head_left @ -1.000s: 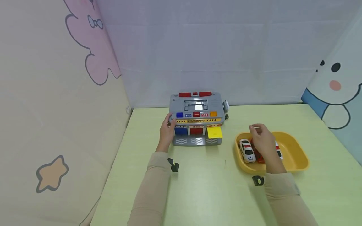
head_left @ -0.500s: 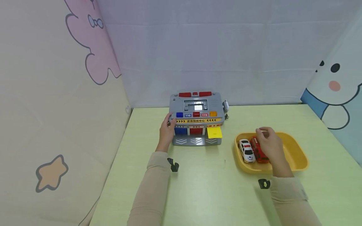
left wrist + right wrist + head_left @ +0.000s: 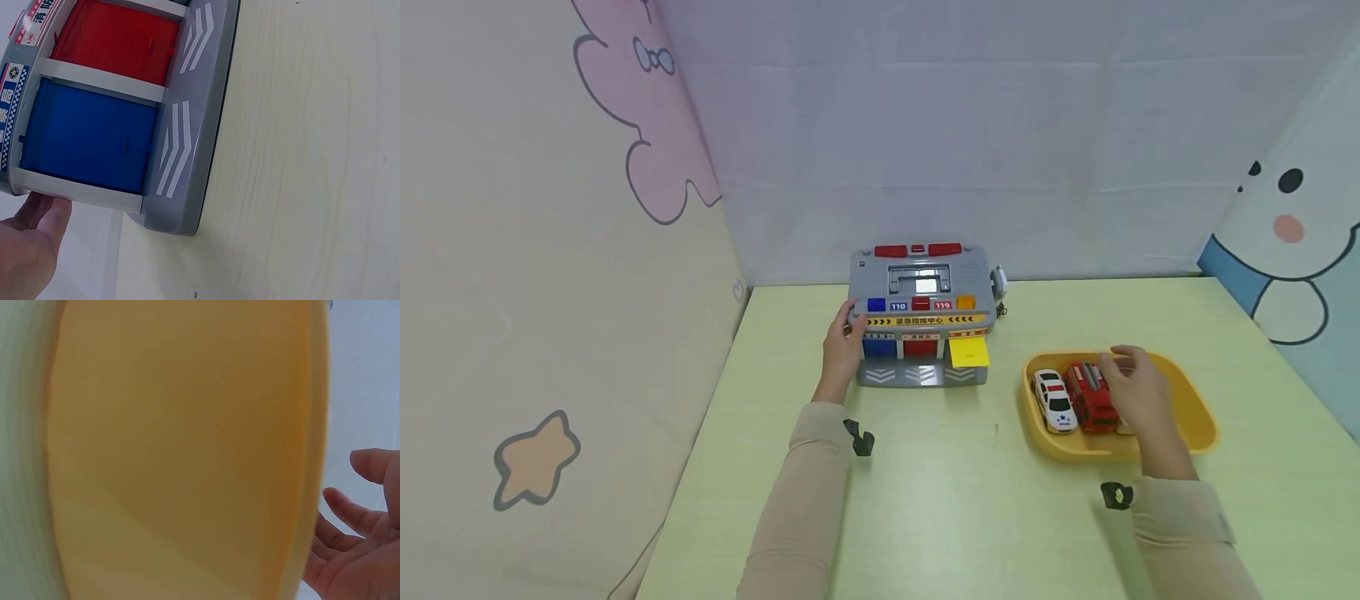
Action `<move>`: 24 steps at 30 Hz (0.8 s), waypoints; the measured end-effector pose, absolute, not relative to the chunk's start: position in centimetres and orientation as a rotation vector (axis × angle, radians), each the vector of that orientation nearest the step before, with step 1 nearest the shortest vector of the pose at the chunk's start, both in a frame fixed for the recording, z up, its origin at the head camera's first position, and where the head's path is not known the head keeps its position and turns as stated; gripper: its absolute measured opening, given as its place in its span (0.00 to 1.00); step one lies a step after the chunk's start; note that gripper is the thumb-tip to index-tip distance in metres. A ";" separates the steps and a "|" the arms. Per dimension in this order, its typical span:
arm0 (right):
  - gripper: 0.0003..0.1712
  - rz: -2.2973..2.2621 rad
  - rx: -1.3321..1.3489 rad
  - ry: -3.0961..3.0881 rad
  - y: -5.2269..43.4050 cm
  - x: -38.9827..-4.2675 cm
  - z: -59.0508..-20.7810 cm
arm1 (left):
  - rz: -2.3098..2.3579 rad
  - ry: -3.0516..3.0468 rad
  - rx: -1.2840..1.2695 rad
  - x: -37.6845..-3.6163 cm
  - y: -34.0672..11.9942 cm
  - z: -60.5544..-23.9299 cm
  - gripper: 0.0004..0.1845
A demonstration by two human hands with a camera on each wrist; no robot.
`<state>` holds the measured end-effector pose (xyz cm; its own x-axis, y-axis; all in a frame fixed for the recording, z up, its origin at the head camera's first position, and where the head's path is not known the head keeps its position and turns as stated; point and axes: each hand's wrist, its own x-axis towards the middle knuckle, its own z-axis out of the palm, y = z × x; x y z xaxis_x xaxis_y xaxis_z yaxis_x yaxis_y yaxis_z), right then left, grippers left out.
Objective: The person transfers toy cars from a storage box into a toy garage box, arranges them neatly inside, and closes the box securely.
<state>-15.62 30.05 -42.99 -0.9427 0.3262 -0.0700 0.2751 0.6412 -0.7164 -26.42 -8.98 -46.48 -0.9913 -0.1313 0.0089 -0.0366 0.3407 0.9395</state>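
The left hand is bracing the left end of the grey toy rescue station at the back of the desk; in the left wrist view only the heel of the hand and a thumb are showing against the station's side, so how far those fingers are curling is hard to say. The right hand is hanging over the yellow tray, fingers loosely bent and spread in the right wrist view, gripping nothing that I can see, though the head view is hiding what lies beneath the palm.

As for progress, I'm judging this as early going: the yellow garage door is lying flipped open, while the blue door and red door are both sitting closed, and no car is standing in or in front of any bay. The white police car and the red fire engine are lying side by side in the tray, touching or nearly so, with the hand just beside the fire engine. A sliver of a third vehicle is peeking out under the hand, too hidden to name.

The fire engine is looking chunky and bright red, with pale detailing along the roof, nose pointing away from the person.
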 end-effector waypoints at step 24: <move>0.36 1.110 -0.568 -2.866 34.1 -14.6 -45.4 | -1.756 -2.510 0.179 -26.5 -9.0 -46.6 0.28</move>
